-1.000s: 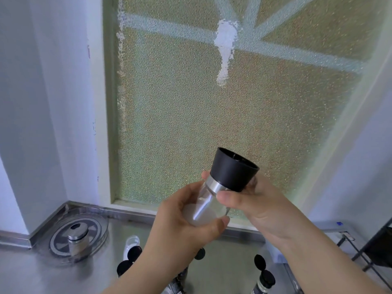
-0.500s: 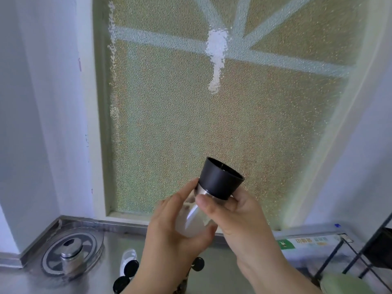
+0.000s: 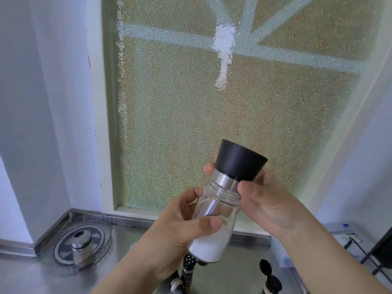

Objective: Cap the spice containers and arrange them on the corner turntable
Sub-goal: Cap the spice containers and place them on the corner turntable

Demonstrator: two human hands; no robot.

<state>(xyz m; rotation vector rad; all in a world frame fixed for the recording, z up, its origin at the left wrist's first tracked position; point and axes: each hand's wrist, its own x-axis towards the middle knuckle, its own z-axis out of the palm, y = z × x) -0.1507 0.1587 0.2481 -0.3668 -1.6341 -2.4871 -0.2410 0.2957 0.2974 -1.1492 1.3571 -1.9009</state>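
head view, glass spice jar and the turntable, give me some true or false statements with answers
1. The left hand holds the glass jar. True.
2. The jar holds dark peppercorns. False: white powder sits at its bottom.
3. The black cap is screwed fully down. False: the jar's neck threads still show below its metal collar.
4. The right hand holds the cap at its collar. True.
5. The corner turntable carries three jars. False: one small metal-lidded jar stands on it.

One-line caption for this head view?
Left hand grips glass salt jar; right hand seats its black cap.
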